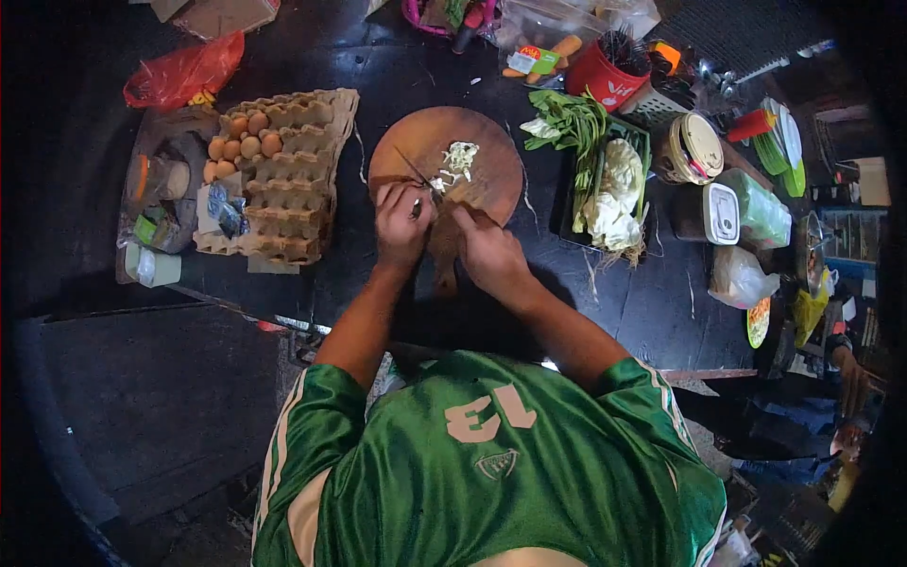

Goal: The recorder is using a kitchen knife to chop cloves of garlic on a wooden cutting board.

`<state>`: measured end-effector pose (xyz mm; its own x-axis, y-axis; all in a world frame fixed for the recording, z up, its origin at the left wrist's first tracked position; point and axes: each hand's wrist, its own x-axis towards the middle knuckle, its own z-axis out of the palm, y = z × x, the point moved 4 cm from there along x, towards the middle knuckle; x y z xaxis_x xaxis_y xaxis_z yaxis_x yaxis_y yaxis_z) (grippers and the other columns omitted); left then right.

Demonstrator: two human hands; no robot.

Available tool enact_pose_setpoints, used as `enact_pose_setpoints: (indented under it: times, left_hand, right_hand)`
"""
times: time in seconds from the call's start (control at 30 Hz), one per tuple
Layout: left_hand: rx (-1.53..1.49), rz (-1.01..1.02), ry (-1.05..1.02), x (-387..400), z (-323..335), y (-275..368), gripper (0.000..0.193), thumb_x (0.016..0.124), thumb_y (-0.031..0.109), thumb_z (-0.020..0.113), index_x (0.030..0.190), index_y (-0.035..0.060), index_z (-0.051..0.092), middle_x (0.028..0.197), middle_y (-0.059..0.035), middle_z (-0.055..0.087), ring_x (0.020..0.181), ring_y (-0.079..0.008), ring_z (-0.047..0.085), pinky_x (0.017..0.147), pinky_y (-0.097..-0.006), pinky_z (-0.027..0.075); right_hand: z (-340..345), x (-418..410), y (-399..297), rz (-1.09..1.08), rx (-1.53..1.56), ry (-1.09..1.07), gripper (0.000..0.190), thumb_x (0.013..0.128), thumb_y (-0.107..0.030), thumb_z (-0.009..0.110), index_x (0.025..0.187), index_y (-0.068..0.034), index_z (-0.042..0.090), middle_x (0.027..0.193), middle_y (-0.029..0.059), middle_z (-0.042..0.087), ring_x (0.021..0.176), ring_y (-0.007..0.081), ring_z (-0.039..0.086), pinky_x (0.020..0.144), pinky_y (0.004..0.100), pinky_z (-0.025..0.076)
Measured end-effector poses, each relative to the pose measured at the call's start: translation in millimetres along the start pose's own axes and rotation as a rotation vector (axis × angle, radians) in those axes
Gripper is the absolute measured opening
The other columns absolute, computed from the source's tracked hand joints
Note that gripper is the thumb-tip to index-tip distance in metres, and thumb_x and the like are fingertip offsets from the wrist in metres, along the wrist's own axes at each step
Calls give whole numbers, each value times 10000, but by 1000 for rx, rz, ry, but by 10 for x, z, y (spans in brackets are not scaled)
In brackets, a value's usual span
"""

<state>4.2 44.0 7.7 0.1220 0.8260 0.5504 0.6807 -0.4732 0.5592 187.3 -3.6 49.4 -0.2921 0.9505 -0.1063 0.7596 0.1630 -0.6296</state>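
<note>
A round wooden cutting board (pixel 489 152) with a handle lies before me. Chopped pale vegetable pieces (pixel 460 157) rest on it, some beside the blade of a knife (pixel 412 163). My right hand (pixel 492 248) is closed around the knife's handle end, the blade slanting up and left over the board. On the board's lower left, my left hand (pixel 402 220) has its fingers curled close to the blade. A small whitish spot shows between those fingers; whether it is a held piece is unclear. The handle's grip is mostly hidden.
At left are brown eggs (pixel 250 147) in stacked cardboard egg trays (pixel 290 184) and a red plastic bag (pixel 188 73). Cabbage (pixel 615 191) and leafy greens (pixel 567 120) fill a dark tray at right, near lidded tubs (pixel 721 212) and a red utensil bucket (pixel 602 78). Another person's hand (pixel 850 375) shows far right.
</note>
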Motion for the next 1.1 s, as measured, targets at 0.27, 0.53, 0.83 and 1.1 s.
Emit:
enact_pose_setpoints:
  times: [0.27, 0.53, 0.83, 1.1]
  left_hand:
    - [-35, -56, 68, -38, 1, -11, 117, 892, 15, 792, 1007, 20, 771, 1080, -144, 754, 1066, -384, 684, 980, -478, 560]
    - [-92, -69, 41, -33, -7, -43, 125, 891, -2, 815, 1004, 20, 764, 1061, -141, 774, 1035, -363, 708, 973, -445, 569]
    - [-60, -28, 49, -31, -73, 57, 118, 896, 30, 810, 1001, 16, 759, 1074, -134, 754, 1087, -382, 679, 957, -492, 558]
    - [-77, -49, 30, -24, -48, -10, 103, 890, -10, 824, 971, 21, 769, 1020, -126, 789, 1032, -362, 717, 958, -450, 565]
  right_hand:
    - [25, -167, 63, 42, 130, 35, 581, 1028, -126, 602, 1604, -148, 527, 1452, 254, 669, 1223, 543, 694, 1008, 617, 598]
    - [-9, -110, 40, 66, 29, -42, 654, 999, -101, 637, 1636, -181, 512, 1470, 251, 664, 1202, 529, 714, 1003, 619, 601]
    - [25, -60, 168, 102, 129, 29, 506, 1066, -120, 622, 1563, -171, 544, 1361, 291, 708, 1127, 564, 717, 960, 634, 597]
    - [-14, -199, 110, 35, 4, 5, 519, 1067, -127, 622, 1576, -191, 541, 1418, 272, 687, 1142, 565, 715, 954, 640, 608]
